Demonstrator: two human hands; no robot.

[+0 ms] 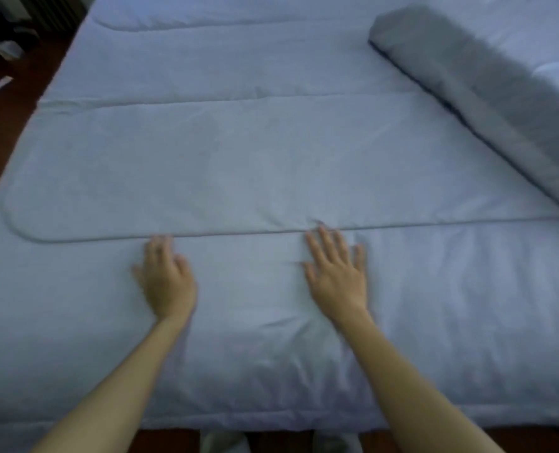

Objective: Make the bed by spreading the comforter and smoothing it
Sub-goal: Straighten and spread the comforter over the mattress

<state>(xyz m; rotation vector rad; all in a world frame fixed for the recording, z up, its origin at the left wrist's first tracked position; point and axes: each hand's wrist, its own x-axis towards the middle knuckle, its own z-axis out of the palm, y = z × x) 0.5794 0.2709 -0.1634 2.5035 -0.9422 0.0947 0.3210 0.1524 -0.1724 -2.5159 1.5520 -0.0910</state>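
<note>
A pale blue comforter (271,152) covers nearly the whole view, soft and padded, its cloth matte and finely creased. It lies in flat layers: a folded panel with a rounded corner at nine o'clock ends in a long, thin seam edge (239,233) running from nine o'clock across to three o'clock. A second rounded fold shows at twelve o'clock. Below the seam the fabric is puffier, with shallow wrinkles fanning toward four o'clock.

The left hand (165,279) rests palm down on the comforter at about seven o'clock from centre, fingers loosely together and unclenched, their tips just at the seam edge. The right hand (337,273) lies flat at about five o'clock, fingers spread and released, tips touching the same edge; a small pucker of cloth sits at its fingertips. Neither hand grips anything. Both bare forearms reach in from six o'clock.

At two o'clock a long grey bolster (477,93) lies diagonally on top of the comforter, smooth, with a dark seam along its lower side. Dark reddish floor (7,103) shows at ten o'clock with a few small pale objects, too blurred to identify. No writing or label is readable.
</note>
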